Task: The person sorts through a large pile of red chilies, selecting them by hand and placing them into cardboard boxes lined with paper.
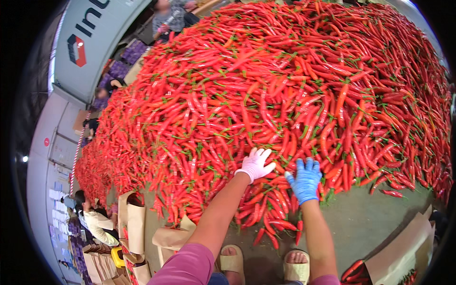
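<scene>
A large heap of red chili peppers (228, 107) with green stems spreads over the grey floor in front of me. My left hand (255, 165), in a pale pink knitted glove, rests on the lower edge of the heap with its fingers apart. Close by on its right, my right hand (304, 180) wears a blue glove and lies on the peppers, fingers pointing up the heap. Neither hand shows a pepper in its grip; what lies under the palms is hidden. Between and below the hands, loose peppers (272, 210) spill towards my sandals.
Brown paper bags (136, 228) stand at the lower left, some with peppers inside, beside a yellow container (118, 257). Another large paper bag (400, 249) lies at the lower right near more peppers. A person (98, 222) is at the left; others are beyond the heap, near purple boxes (134, 51).
</scene>
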{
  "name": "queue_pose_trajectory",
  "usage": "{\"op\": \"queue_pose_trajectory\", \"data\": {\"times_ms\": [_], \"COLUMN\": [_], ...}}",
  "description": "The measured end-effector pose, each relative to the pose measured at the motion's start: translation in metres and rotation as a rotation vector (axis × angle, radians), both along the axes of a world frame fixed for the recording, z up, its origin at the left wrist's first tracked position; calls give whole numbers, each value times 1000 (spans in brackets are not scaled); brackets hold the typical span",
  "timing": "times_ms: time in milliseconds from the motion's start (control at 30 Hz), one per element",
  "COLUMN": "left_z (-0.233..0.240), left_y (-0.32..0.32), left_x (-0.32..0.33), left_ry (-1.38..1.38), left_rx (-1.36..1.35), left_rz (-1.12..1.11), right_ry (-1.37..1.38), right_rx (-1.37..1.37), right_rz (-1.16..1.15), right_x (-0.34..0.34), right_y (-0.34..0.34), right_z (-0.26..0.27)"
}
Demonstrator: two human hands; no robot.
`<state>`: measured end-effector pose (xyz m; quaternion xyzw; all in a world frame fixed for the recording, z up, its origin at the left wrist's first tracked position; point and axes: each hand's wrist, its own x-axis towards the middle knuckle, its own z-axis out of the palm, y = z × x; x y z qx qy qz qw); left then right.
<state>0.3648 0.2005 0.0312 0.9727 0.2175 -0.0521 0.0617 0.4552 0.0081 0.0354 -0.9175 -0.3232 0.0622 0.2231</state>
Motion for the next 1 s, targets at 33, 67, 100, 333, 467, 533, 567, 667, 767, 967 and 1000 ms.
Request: {"op": "queue_pose_trajectory", "data": {"times_ms": [33, 67, 100, 333, 467, 533, 567, 667, 767, 967, 1000], "left_z": [11, 0, -4, 10, -6, -10, -1, 28, -4, -34, -33], "left_y": [-13, -19, -18, -74, -99, -102, -111, -134, -163, -231, -234], "left_x": [15, 17, 12, -46, -78, -90, -93, -103, -158, -222, -220], "left_ry": [53, 18, -23, 124, -62, -177, -145, -115, -322, -62, -36], "left_rx": [-7, -17, -2, -17, 23, 8, -38, 10, -89, -5, -8], "left_rz": [30, 31, 36, -57, -4, -46, -27, -101, -37, 25, 40], "right_ry": [-2, 12, 20, 228, 140, 67, 41, -15, -13, 98, 122], "right_rx": [26, 19, 38, -60, 10, 94, 129, 198, 75, 95, 130], "right_rz": [-3, 1, 8, 117, 209, 237, 247, 313, 402, 406, 407], "right_x": [1, -1, -5, -34, -49, -58, -60, -73, -116, -170, -171], "right_y": [-6, -13, -14, -44, -58, -69, -76, -100, -114, -150, -148], "right_z": [-5, -11, -13, -17, -32, -25, -22, -6, -16, -33, -41]}}
